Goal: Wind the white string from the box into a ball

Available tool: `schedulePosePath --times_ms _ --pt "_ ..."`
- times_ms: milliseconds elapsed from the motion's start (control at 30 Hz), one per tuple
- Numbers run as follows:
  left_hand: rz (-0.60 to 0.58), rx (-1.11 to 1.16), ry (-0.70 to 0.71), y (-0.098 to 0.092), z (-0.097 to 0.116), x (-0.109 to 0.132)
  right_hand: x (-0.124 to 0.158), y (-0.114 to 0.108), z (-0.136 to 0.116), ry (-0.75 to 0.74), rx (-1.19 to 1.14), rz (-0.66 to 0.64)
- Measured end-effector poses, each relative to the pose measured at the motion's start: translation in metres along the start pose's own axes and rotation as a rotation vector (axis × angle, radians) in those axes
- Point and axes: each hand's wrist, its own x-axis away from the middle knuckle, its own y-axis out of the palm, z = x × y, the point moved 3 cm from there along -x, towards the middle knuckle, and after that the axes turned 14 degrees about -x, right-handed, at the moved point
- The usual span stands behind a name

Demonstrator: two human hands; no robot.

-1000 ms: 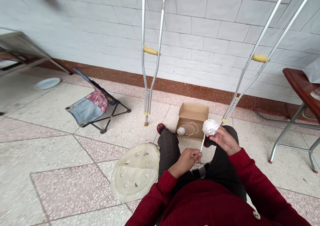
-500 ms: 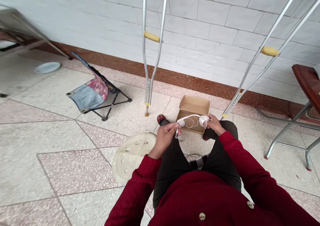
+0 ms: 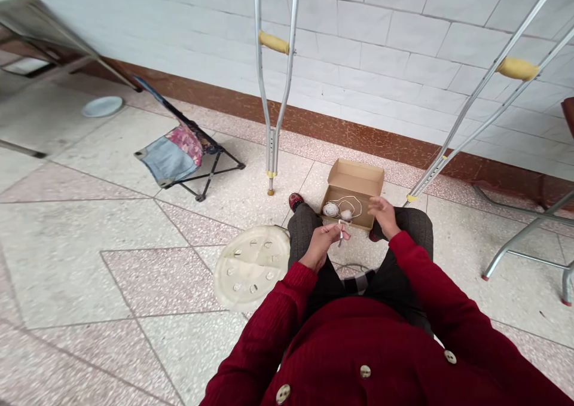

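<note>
My left hand [image 3: 321, 244] is shut on a short white stick [image 3: 341, 234] above my left knee. My right hand [image 3: 383, 216] hangs open and empty over the near edge of an open cardboard box [image 3: 370, 176]. Inside the box lie two white string balls [image 3: 330, 209] [image 3: 346, 214], close together, with a loop of thin white string [image 3: 352, 205] beside them. The box sits on the floor just past my dark-trousered knees.
Aluminium crutches [image 3: 271, 95] [image 3: 475, 119] stand on either side of the box. A round perforated plastic disc [image 3: 251, 268] lies by my left leg. Further left are a low folding seat [image 3: 173, 155] and a pale plate [image 3: 102, 106]. A metal table leg [image 3: 524, 244] stands right.
The white string ball held in my right hand now lies in the box, and that hand is open. My left hand has dropped lower, nearer my lap, and the view has tilted down.
</note>
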Motion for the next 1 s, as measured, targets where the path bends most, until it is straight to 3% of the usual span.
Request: schedulePosePath --times_ms 167,300,533,767,867,1000 --pt "-0.071 0.001 0.002 0.026 -0.007 -0.007 0.087 0.004 0.024 0.261 -0.121 -0.222" --pt "-0.039 -0.055 0.065 0.034 0.007 -0.003 0.127 0.011 0.012 0.294 -0.302 -0.395" --pt "-0.021 -0.005 0.108 0.030 0.029 0.003 0.122 0.012 -0.019 0.282 -0.207 -0.416" --pt "0.021 -0.091 0.156 0.034 0.037 0.006 0.115 0.031 -0.019 0.245 -0.275 -0.449" --pt "0.055 -0.133 0.194 0.031 0.041 0.000 0.120 0.036 -0.018 0.275 -0.231 -0.498" --pt "0.092 -0.186 0.240 0.014 0.035 -0.018 0.134 0.021 -0.024 0.263 -0.190 -0.456"
